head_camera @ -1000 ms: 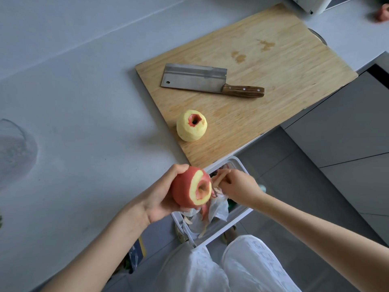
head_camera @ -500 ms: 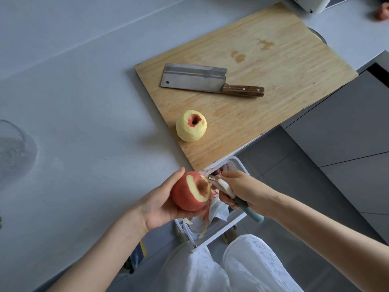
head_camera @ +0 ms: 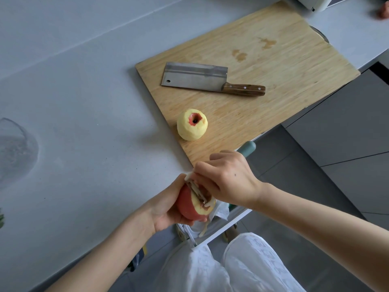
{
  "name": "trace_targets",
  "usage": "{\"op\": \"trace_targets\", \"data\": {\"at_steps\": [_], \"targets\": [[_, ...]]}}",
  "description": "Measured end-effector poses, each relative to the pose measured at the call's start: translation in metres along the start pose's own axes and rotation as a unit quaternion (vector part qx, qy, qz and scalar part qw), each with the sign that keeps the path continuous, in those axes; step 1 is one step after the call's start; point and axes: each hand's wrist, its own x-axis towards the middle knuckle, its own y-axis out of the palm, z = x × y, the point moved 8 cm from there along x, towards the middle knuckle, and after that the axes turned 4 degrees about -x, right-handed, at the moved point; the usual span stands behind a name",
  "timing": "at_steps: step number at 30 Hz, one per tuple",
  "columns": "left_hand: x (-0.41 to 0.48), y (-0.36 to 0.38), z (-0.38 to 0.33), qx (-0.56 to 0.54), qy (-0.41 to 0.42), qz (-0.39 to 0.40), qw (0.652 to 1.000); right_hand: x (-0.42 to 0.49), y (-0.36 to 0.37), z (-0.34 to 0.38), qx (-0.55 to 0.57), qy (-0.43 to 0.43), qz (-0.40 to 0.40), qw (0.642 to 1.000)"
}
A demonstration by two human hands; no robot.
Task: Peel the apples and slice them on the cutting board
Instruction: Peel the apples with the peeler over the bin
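My left hand (head_camera: 166,209) grips a partly peeled red apple (head_camera: 189,207) just off the counter's front edge. My right hand (head_camera: 227,182) holds a peeler (head_camera: 199,193) whose blade lies across the apple's top; its teal handle end (head_camera: 248,148) sticks out beyond my fingers. A fully peeled yellow apple (head_camera: 192,127) stands on the near left part of the wooden cutting board (head_camera: 273,66). On the board behind it lies a cleaver (head_camera: 210,79) with a wooden handle pointing right.
A white bin (head_camera: 223,226) with peel scraps and a plastic liner sits below my hands, beside my white trousers. A clear glass bowl (head_camera: 14,150) stands at the counter's far left. Grey cabinet fronts and floor lie to the right.
My right hand swung the peeler round, so its handle now points up toward the board, and set the blade on the apple's top. The left hand turned the apple a little.
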Motion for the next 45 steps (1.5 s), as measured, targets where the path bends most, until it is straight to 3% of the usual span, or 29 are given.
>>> {"op": "trace_targets", "data": {"at_steps": [9, 13, 16, 19, 20, 21, 22, 24, 25, 26, 29, 31, 35, 38, 40, 41, 42, 44, 45], "targets": [[0.003, 0.008, 0.01, -0.031, -0.008, 0.005, 0.999, -0.019, 0.016, -0.021, 0.084, 0.08, 0.022, 0.993], [0.001, -0.003, 0.015, -0.078, -0.01, -0.007, 0.997, -0.037, 0.026, -0.04, 0.048, 0.094, 0.045, 0.993], [0.0, -0.019, 0.01, -0.112, 0.002, -0.011, 0.994, -0.058, 0.038, -0.062, 0.012, 0.156, 0.078, 0.985], [-0.001, -0.025, 0.005, -0.073, 0.011, -0.013, 0.997, -0.063, 0.051, -0.062, 0.051, 0.242, 0.124, 0.961], [0.0, -0.026, 0.005, -0.061, 0.01, -0.014, 0.998, -0.063, 0.059, -0.062, 0.104, 0.289, 0.156, 0.939], [0.0, -0.025, 0.004, -0.054, 0.01, -0.016, 0.998, -0.068, 0.069, -0.06, 0.2, 0.357, 0.187, 0.893], [0.0, -0.024, 0.003, -0.046, 0.013, -0.02, 0.999, -0.074, 0.077, -0.055, 0.331, 0.429, 0.19, 0.819], [0.004, -0.024, 0.0, -0.026, 0.026, -0.035, 0.999, -0.086, 0.089, -0.037, 0.542, 0.545, 0.145, 0.623], [0.005, -0.023, -0.002, -0.016, 0.033, -0.042, 0.998, -0.092, 0.094, -0.029, 0.594, 0.58, 0.123, 0.544], [0.007, -0.021, -0.003, -0.012, 0.038, -0.046, 0.998, -0.099, 0.1, -0.023, 0.618, 0.602, 0.114, 0.493], [0.009, -0.012, -0.006, 0.002, 0.057, -0.021, 0.998, -0.11, 0.111, -0.013, 0.632, 0.648, 0.091, 0.415], [0.011, -0.011, -0.006, 0.013, 0.07, -0.019, 0.997, -0.117, 0.112, -0.013, 0.625, 0.673, 0.063, 0.39], [0.015, -0.027, 0.0, -0.021, 0.083, -0.108, 0.99, -0.124, 0.112, -0.007, 0.632, 0.687, 0.039, 0.357], [0.013, -0.031, 0.0, -0.052, 0.098, -0.136, 0.984, -0.127, 0.11, -0.006, 0.608, 0.699, 0.067, 0.371], [0.011, -0.032, 0.004, -0.074, 0.088, -0.142, 0.983, -0.128, 0.107, -0.009, 0.566, 0.697, 0.093, 0.43], [0.01, -0.031, 0.007, -0.092, 0.076, -0.142, 0.983, -0.124, 0.101, -0.014, 0.523, 0.68, 0.103, 0.503], [0.011, -0.03, 0.011, -0.113, 0.063, -0.137, 0.982, -0.118, 0.093, -0.02, 0.456, 0.644, 0.111, 0.604], [0.011, -0.024, 0.014, -0.156, 0.051, -0.107, 0.981, -0.093, 0.067, -0.025, 0.259, 0.509, 0.097, 0.815], [0.011, -0.02, 0.014, -0.162, 0.052, -0.09, 0.981, -0.078, 0.052, -0.022, 0.157, 0.425, 0.065, 0.889]]}}
